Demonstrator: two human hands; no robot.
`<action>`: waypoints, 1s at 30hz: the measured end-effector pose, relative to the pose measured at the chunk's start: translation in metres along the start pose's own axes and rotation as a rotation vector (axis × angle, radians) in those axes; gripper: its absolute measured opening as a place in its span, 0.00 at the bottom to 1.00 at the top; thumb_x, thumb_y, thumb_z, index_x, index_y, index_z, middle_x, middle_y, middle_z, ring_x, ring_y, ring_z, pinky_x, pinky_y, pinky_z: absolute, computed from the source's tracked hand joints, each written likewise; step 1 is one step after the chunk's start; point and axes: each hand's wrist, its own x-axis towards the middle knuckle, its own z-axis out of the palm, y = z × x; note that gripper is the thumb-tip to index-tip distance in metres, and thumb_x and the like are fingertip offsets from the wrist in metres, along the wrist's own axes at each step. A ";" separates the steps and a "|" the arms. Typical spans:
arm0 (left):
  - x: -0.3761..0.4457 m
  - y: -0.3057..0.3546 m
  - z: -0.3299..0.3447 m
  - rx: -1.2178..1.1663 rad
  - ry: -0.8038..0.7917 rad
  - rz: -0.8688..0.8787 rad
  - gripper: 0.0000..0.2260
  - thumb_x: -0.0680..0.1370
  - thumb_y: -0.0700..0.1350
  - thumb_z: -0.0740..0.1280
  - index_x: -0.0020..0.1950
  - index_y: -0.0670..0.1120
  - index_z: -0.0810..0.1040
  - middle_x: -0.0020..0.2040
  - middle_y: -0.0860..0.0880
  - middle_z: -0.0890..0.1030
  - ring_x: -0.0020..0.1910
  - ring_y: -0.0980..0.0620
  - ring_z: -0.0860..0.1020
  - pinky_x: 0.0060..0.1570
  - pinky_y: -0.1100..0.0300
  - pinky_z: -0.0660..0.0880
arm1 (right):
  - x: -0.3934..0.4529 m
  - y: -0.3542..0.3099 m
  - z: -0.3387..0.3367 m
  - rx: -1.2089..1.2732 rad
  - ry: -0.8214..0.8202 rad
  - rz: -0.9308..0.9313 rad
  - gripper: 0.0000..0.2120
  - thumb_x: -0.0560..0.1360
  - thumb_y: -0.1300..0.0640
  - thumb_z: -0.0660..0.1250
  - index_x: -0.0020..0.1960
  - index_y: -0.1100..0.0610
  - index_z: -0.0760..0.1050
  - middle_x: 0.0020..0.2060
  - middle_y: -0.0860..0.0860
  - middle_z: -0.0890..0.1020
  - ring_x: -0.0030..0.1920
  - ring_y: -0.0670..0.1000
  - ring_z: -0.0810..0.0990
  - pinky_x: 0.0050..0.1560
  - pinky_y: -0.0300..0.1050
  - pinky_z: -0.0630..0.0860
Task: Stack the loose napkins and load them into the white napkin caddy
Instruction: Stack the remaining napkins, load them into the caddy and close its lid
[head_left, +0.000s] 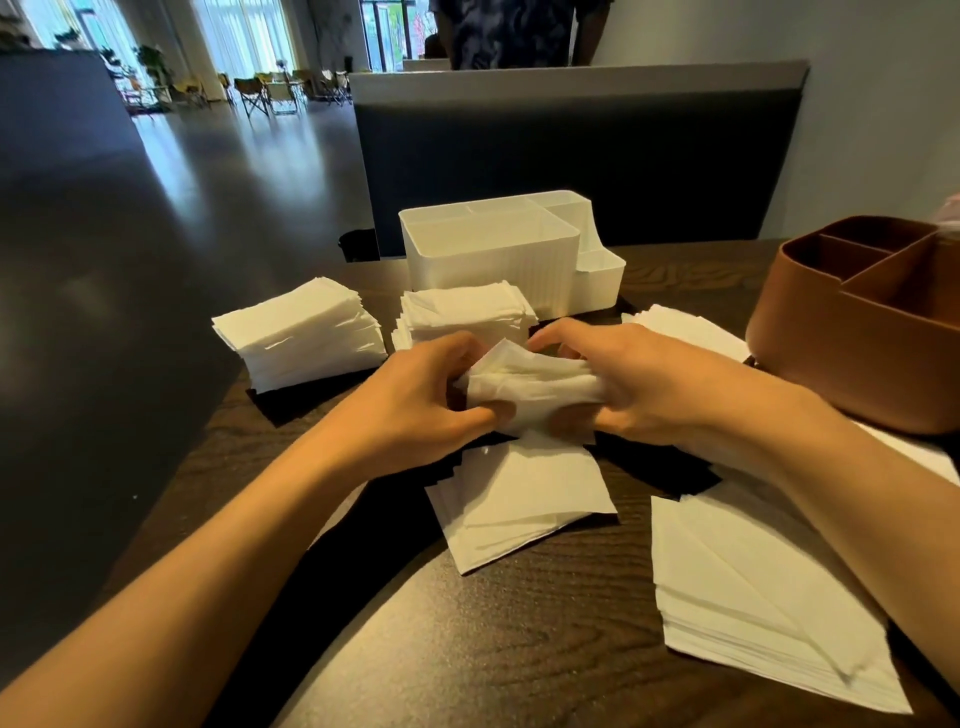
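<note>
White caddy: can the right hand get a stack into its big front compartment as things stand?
Probably yes. The white caddy stands just beyond the right hand, its front compartment open on top and looking empty. Only a napkin stack lies between, and both hands now grip a crumpled napkin.

Behind the gripped napkin (530, 389), the fingertips of both the left hand (415, 397) and the right hand (639, 379) are hidden. Just beyond the grip, those hands cover the near edge of the middle napkin stack (467, 312). Right of the grip, the frame edge cuts off the brown caddy (852, 353), and the right forearm (831, 467) covers part of the napkin pile (753, 597) nearest the person.
</note>
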 end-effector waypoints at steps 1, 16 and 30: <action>0.001 0.001 0.001 -0.007 0.025 0.018 0.15 0.74 0.54 0.74 0.60 0.56 0.78 0.51 0.57 0.85 0.49 0.55 0.84 0.50 0.47 0.82 | 0.001 0.002 0.001 0.024 0.025 -0.006 0.32 0.73 0.46 0.76 0.71 0.44 0.65 0.61 0.45 0.80 0.57 0.46 0.79 0.54 0.42 0.77; 0.002 0.003 0.006 -0.231 0.161 -0.012 0.21 0.73 0.46 0.79 0.61 0.58 0.75 0.53 0.60 0.82 0.47 0.63 0.83 0.47 0.60 0.83 | 0.008 -0.002 0.020 0.277 0.182 0.022 0.25 0.75 0.43 0.68 0.70 0.47 0.71 0.62 0.45 0.79 0.56 0.43 0.79 0.51 0.32 0.80; 0.001 0.002 0.008 -0.234 0.162 -0.018 0.18 0.73 0.46 0.79 0.59 0.56 0.78 0.49 0.58 0.84 0.45 0.61 0.84 0.48 0.57 0.83 | 0.008 0.000 0.020 0.296 0.225 0.025 0.31 0.75 0.48 0.73 0.75 0.48 0.65 0.62 0.46 0.79 0.58 0.43 0.79 0.53 0.29 0.78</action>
